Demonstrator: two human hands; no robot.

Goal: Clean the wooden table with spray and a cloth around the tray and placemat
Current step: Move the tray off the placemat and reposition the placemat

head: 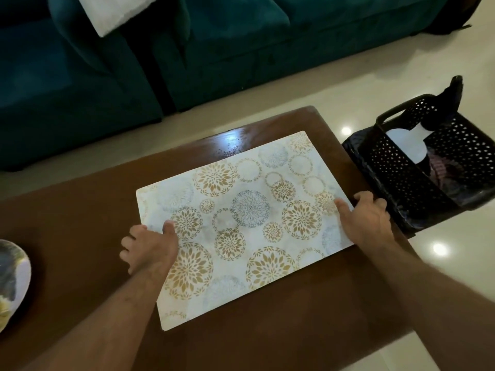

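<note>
Head view, one frame.

Item 1, placemat [241, 223]: pale rectangular mat printed with gold and grey floral roundels. Lies flat on the table, skewed to its edges, toward the right end.

Item 2, left hand [148, 247]: at the mat's left short edge. Thumb lies on the printed face; fingers [128, 241] curl at and under the edge, pinching the mat.

Item 3, right hand [367, 218]: at the right short edge, mirrored. Thumb on top, fingers bent over the border; whether they reach beneath cannot be told.

Item 4, table [267, 330]: dark brown wood, glossy. A lamp reflection and a scatter of small specks show on the bare strip beyond the mat's far edge.

Item 5, tray [13, 277]: rounded marbled piece, grey and gold, at the table's left end, only partly in frame, well apart from the mat.

Item 6, black perforated basket [428, 162]: on the floor just beside the table's right end, holding a white-bodied bottle with a dark top, probably the spray, and some dark fabric. No cloth in either hand.

Item 7, teal sofa [214, 62]: beyond the table, a white cloth draped over one arm.

Handling note (judgement): the step appears to be moving or squaring the mat. Raise both ends together and keep it level so it does not buckle; avoid dragging it across the specks; set it down clear of the tray so the bare wood can be sprayed and wiped.
</note>
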